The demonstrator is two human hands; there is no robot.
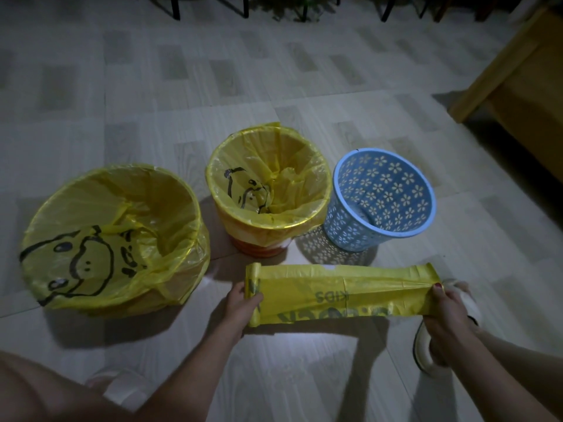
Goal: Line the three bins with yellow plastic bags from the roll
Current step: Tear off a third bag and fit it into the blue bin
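**Third bag coming off the roll**

We start with the tiled floor, where three bins stand in a row. The large bin on the left wears a yellow liner printed with a duck face, folded over its rim. The middle bin is lined the same way. The blue lattice bin on the right is bare, so two of three look done.

In front of the bins we hold a yellow bag stretched flat between both hands. Our left hand is wrapped around the roll; our right hand pinches the bag's free end, gathering it into creases.

The film looks thin, light and limp. It will likely slip, cling and stretch before it tears, so we judge the best hold is close on either side of the perforation, which we cannot pick out clearly here. Opening the mouth will probably need a rub between fingertips.
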